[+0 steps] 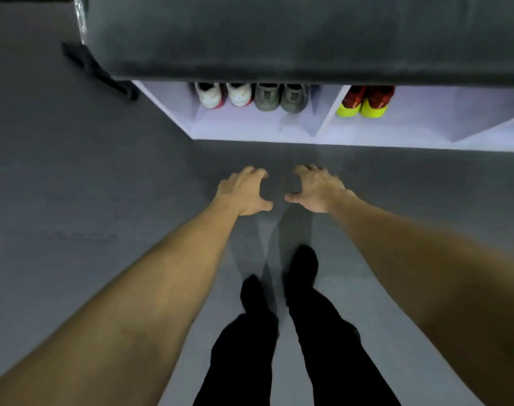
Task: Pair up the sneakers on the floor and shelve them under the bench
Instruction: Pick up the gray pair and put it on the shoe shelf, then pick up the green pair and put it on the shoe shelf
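Note:
Under the dark cushioned bench (279,39) a white shelf (250,127) holds three pairs of sneakers, heels toward me. A white pair with red trim (225,95) stands at the left of the left compartment, with a grey-green pair (280,98) beside it. A red pair with yellow-green soles (365,102) stands in the right compartment. My left hand (244,190) and my right hand (314,189) hover side by side over the bare grey floor in front of the shelf. Their fingers are spread and loosely curved, and both hands hold nothing.
Grey floor (74,200) stretches to the left and in front of the shelf. My legs in black trousers (279,332) stand below my hands. A dark object (100,71) lies on the floor by the bench's left end. The shelf's far-right part has free room.

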Action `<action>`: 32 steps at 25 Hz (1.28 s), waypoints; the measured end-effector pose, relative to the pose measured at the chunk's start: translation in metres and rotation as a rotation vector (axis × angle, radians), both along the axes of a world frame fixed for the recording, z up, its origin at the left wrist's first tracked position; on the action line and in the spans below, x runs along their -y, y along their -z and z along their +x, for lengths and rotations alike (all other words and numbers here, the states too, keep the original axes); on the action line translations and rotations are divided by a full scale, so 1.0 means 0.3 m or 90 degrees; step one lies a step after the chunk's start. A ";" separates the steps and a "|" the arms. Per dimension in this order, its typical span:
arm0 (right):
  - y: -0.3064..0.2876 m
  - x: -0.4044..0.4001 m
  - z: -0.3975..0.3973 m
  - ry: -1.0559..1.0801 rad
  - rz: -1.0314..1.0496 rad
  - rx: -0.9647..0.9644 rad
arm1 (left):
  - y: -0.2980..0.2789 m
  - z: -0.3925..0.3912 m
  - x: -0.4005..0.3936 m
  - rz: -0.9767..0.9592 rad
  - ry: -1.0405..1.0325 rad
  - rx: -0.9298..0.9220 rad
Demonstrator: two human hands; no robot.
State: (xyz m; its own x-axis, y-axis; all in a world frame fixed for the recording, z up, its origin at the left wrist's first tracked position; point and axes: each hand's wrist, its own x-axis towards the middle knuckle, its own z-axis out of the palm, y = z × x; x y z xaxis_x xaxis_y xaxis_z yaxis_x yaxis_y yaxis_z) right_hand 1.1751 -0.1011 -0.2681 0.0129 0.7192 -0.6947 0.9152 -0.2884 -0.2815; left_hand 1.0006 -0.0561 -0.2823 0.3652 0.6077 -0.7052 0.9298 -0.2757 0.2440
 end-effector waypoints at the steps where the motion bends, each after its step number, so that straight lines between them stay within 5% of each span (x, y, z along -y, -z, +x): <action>1: -0.065 0.051 -0.017 -0.003 -0.016 -0.008 | -0.070 -0.019 0.048 -0.009 0.004 -0.008; 7: -0.577 0.351 -0.099 -0.060 -0.090 -0.034 | -0.593 -0.166 0.325 -0.064 -0.028 -0.033; 13: -0.828 0.442 -0.153 -0.057 -0.094 -0.048 | -0.855 -0.267 0.510 -0.111 -0.161 0.036; 26: -0.944 0.187 -0.347 -0.413 -0.052 -0.026 | -0.944 -0.550 0.621 -0.098 -0.506 0.013; 32: -0.955 0.054 -0.691 -0.552 -0.038 -0.038 | -0.923 -0.802 0.672 -0.111 -0.663 0.022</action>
